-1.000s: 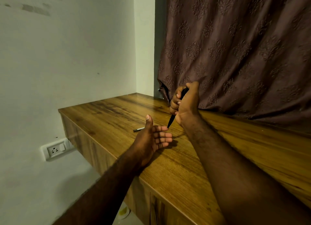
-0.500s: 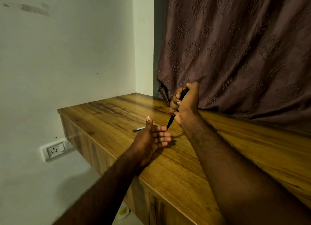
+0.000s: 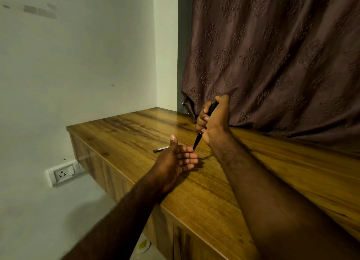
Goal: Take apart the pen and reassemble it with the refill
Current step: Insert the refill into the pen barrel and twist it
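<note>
On the 9-to-12 o'clock side, plain pale wall (image 3: pixel 78 74). 12-to-3 o'clock is filled by a brown patterned curtain (image 3: pixel 272 55), hem bunched on the back edge of the counter (image 3: pixel 136 127). The counter is wood, running from a far corner at 12 o'clock down to 5 o'clock. Its front edge cuts diagonally from 9 to 6 o'clock, with a drop to the floor beyond. Bare wood at 11 o'clock of the hands and along the whole 3 o'clock stretch, so open room on both sides. Cabinet (image 3: pixel 187 244) under the counter, front shut, contents hidden.

Right hand (image 3: pixel 214 121) is up near the curtain hem, fist wrapped tight round the pen (image 3: pixel 197 141). Left hand (image 3: pixel 175 158) is at 7 o'clock of it, flat and open, thumb up, fingers straight and stacked, pointing to 3 o'clock, gripping nothing.

Wall socket (image 3: pixel 62 174) at 9 o'clock, below counter level. Small white tub (image 3: pixel 143 246) on the floor at 6 o'clock, half hidden behind the left forearm (image 3: pixel 126 211), yellowish patch on it; cannot tell what is inside.

The pen is black and tilted, top end poking out of the fist toward 1 o'clock, tip down at 7 o'clock touching the left index fingertip. Thin rod (image 3: pixel 161 149) lies flat on the counter at 9 o'clock of the left thumb, dark end outward, pale length running behind the thumb. Cannot tell if it is the refill or another pen part. It is near the front edge but not over it.
</note>
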Available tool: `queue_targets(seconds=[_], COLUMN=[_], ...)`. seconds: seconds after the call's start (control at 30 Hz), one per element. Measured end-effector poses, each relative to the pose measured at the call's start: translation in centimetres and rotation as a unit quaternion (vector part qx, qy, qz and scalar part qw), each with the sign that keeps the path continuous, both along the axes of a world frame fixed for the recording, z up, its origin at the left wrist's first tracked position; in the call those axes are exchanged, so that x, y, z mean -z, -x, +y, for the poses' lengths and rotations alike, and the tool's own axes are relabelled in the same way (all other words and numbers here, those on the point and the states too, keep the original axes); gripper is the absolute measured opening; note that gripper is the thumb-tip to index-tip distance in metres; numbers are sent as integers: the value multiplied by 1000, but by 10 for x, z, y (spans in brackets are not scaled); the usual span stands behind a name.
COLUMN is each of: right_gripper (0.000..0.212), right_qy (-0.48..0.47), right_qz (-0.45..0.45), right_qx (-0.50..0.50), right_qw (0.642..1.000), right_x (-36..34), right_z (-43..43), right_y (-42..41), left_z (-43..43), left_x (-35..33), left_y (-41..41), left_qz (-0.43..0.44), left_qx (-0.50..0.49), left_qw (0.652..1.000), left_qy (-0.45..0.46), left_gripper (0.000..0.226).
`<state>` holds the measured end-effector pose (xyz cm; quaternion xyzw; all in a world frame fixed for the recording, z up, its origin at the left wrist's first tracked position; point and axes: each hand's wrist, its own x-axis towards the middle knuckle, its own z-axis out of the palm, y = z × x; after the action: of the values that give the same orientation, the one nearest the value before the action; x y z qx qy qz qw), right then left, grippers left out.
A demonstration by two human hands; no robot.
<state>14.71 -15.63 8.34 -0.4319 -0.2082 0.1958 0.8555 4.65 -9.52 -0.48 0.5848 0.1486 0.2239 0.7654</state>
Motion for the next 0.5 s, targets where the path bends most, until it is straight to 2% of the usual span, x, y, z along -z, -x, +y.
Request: queue_targets(seconds=[0.23, 0.5], right_gripper=[44, 46], right_qy=[-3, -11], right_qz=[19, 85], right_qx=[3, 25], right_qw=[1000, 996], right_x=[0, 3], right_z=[0, -1], right_y=[0, -7], left_z=[0, 1], left_x=[-1, 2], left_y=[-1, -2], left_qz=[2, -1], left_qx=[0, 1], left_qw=[1000, 1000], left_qy=[7, 10], left_gripper=[68, 49])
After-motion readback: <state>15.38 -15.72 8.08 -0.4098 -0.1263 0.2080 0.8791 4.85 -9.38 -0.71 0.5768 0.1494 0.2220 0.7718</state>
